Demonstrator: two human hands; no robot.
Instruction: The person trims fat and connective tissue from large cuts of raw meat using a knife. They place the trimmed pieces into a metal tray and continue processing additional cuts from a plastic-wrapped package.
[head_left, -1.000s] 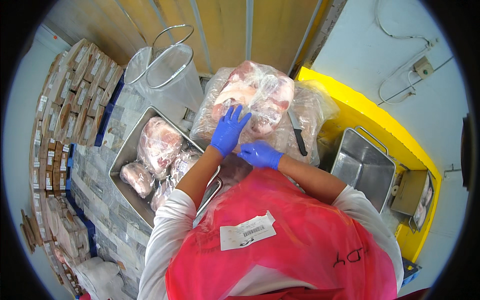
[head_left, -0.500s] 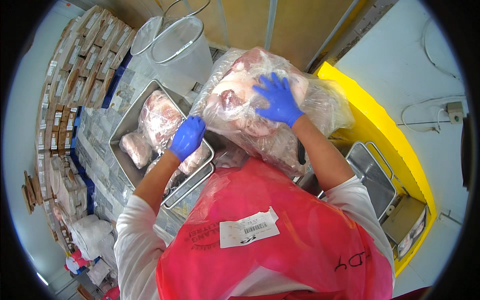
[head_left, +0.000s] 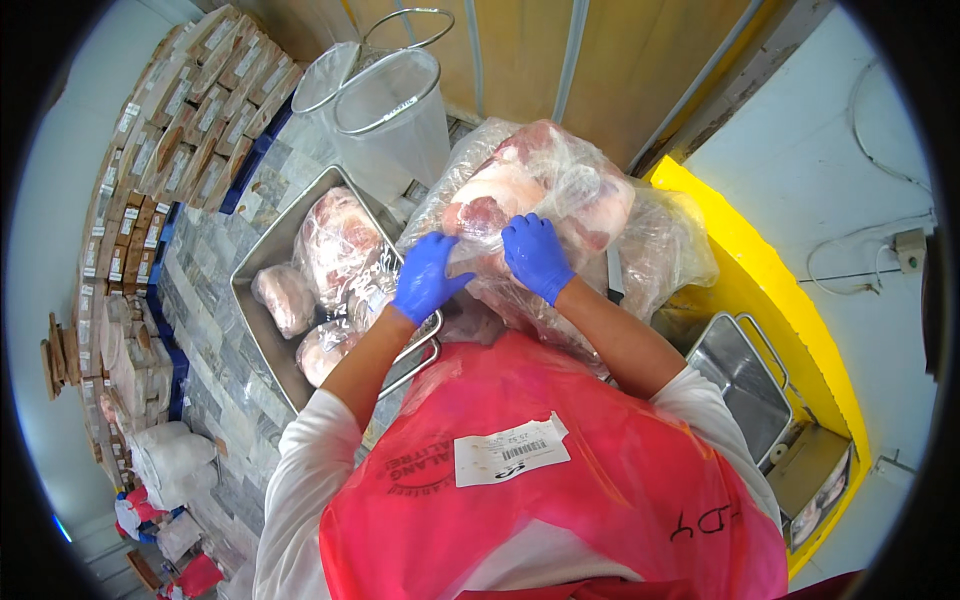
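Observation:
A large piece of raw meat (head_left: 500,190) lies loosely wrapped in a clear plastic bag (head_left: 460,165), in front of me. My left hand (head_left: 430,278), in a blue glove, is at the bag's near left side, thumb apart from the fingers. Blue-gloved too, my right hand (head_left: 537,258) has its fingers bent into the plastic at the near side of the meat. What lies under its fingertips is hidden. Just right of the meat shows a knife (head_left: 614,270) with a pale blade and dark handle, partly covered.
On the left, a metal tub (head_left: 262,325) holds several plastic-wrapped meat pieces. Behind it stand clear bags on wire hoops (head_left: 395,120). Stacked cartons (head_left: 180,100) line the far left. A yellow curved wall (head_left: 800,320) and another metal tub (head_left: 740,375) are at right.
My left hand has moved right from the tub's edge, its fist loosened. My right hand has come down and left from lying spread on the meat, and its fingers are now bent.

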